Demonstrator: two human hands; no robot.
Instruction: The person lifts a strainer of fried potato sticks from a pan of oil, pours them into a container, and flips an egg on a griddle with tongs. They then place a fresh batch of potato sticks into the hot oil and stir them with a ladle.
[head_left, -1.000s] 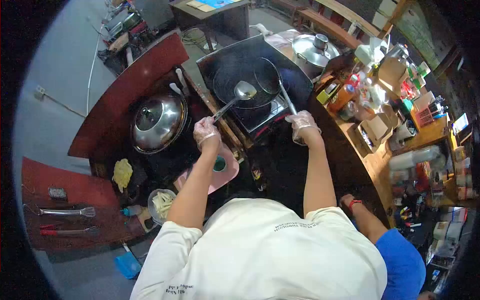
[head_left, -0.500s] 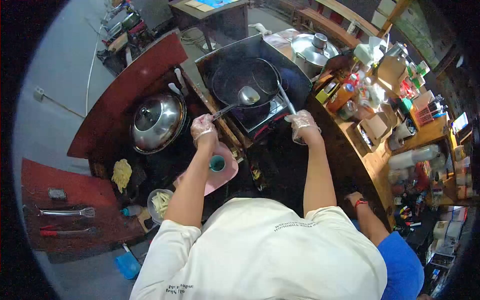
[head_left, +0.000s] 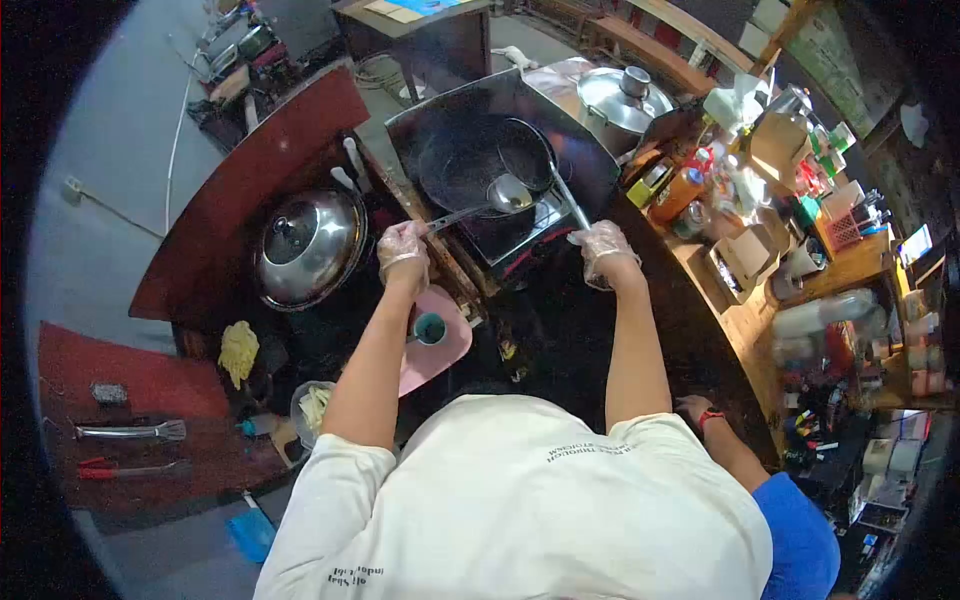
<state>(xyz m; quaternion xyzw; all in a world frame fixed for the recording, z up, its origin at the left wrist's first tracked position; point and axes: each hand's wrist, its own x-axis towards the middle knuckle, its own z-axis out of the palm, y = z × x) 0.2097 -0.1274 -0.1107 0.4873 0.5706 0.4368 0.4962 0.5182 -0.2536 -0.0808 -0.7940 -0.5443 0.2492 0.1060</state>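
Observation:
My left hand [head_left: 404,256], in a clear plastic glove, is closed around the handle of a metal ladle [head_left: 510,193]. The ladle's bowl is over the near side of a dark wok [head_left: 455,185] on the stove. In the same kind of glove, my right hand [head_left: 606,254] grips the long metal handle of a round strainer [head_left: 566,197]. Its thin rim curves over the wok's right side, close to the ladle bowl. Below my left forearm lies a pink board [head_left: 448,352] with a teal cup [head_left: 430,329] on it.
A domed lidded pan [head_left: 312,250] stands left of the wooden divider. Behind the stove at right is a large lidded pot [head_left: 622,100]. Bottles and boxes crowd the right counter [head_left: 745,325]. Tongs [head_left: 130,431] lie on the red surface. Another person's hand [head_left: 697,408] rests at lower right.
The ladle's bowl has shifted a little to the right, towards the strainer's handle. My left hand has risen slightly, and my right hand keeps its hold. The view has shifted slightly.

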